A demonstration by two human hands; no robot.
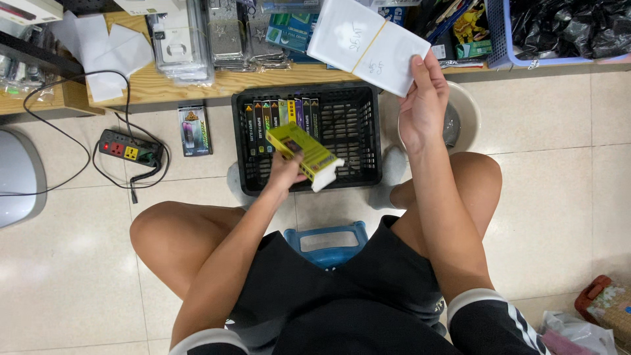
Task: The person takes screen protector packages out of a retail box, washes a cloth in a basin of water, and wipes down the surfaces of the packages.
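My left hand (284,173) grips a stack of flat yellow boxes (303,150), tilted, just above the front of a black plastic crate (367,135). Inside the crate a row of similar slim boxes (281,121) stands on edge along its left side. My right hand (422,104) is raised over the crate's right edge and holds a white bundle of packets (365,41) bound with a rubber band. I sit on a low blue stool (327,242) with my knees apart on either side of the crate.
A low wooden shelf (164,85) ahead carries clear packaged goods and white papers. A power strip (128,150) with cables and a small boxed item (194,130) lie on the tiled floor at left. A round basin (463,115) sits right of the crate. A blue basket (503,39) with black bags stands at top right.
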